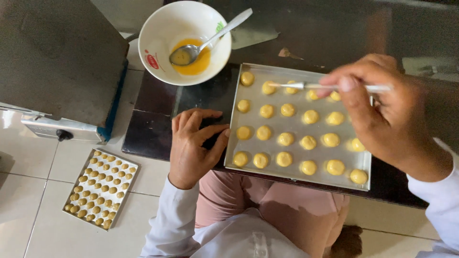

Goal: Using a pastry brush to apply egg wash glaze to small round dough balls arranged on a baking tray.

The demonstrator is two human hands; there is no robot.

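while glazed, dough balls (286,139) in tray (306,177)

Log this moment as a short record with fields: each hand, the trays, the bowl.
left hand: rests flat on the dark table, thumb against the left rim of the rectangular metal baking tray
right hand: holds a thin white-handled brush, tip over a top-row round yellow dough ball
white ceramic bowl: yellow liquid and a metal spoon inside
second metal tray: on the tiled floor, filled with smaller browner pieces
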